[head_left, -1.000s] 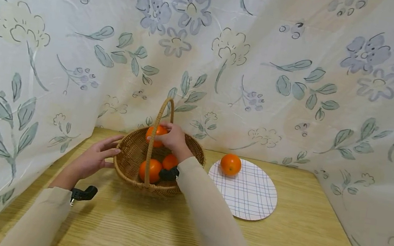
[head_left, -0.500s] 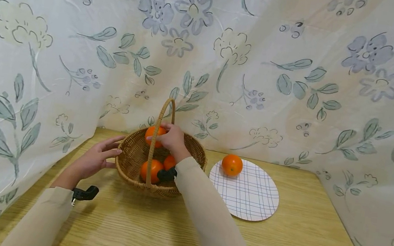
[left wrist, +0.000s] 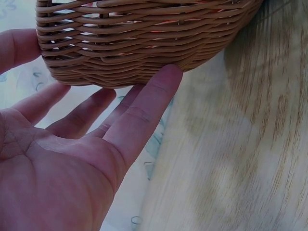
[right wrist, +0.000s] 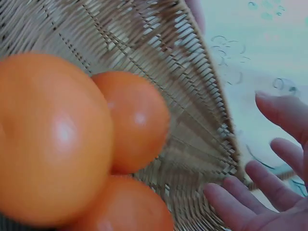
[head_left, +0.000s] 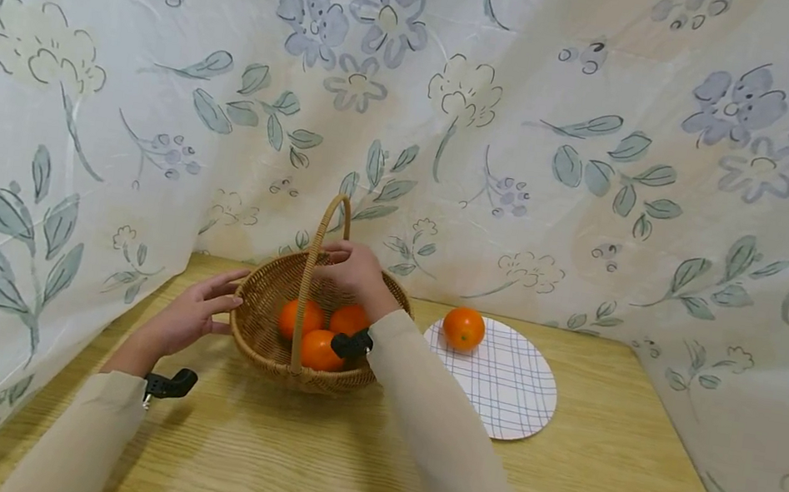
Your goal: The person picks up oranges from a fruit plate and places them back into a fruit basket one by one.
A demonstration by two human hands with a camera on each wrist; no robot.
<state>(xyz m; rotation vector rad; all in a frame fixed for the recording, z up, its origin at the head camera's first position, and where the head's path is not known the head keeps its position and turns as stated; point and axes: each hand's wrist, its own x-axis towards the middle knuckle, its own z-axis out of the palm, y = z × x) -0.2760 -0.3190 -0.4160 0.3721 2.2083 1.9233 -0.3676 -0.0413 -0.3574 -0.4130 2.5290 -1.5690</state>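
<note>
A brown wicker basket (head_left: 255, 319) with an arched handle (head_left: 307, 293) holds three oranges, seen in the head view as a left orange (head_left: 299, 317), a front orange (head_left: 321, 351) and a right orange (head_left: 351, 318). My right hand (head_left: 355, 270) is over the basket's back part, beside the handle; in the right wrist view its fingers are spread and hold nothing. At the basket's left side is my left hand (head_left: 183, 321). In the left wrist view its extended fingers (left wrist: 144, 113) reach under and against the woven wall.
To the basket's right, a round white mat (head_left: 506, 388) with blue crossed lines lies on the wooden table (head_left: 606, 461). Another orange (head_left: 463, 329) sits at the mat's back left edge. A floral cloth (head_left: 446, 203) hangs behind and along both sides.
My right hand has let go of the orange it held at the back of the basket; that orange now lies lower among the others. My left hand stays at the basket's side.
</note>
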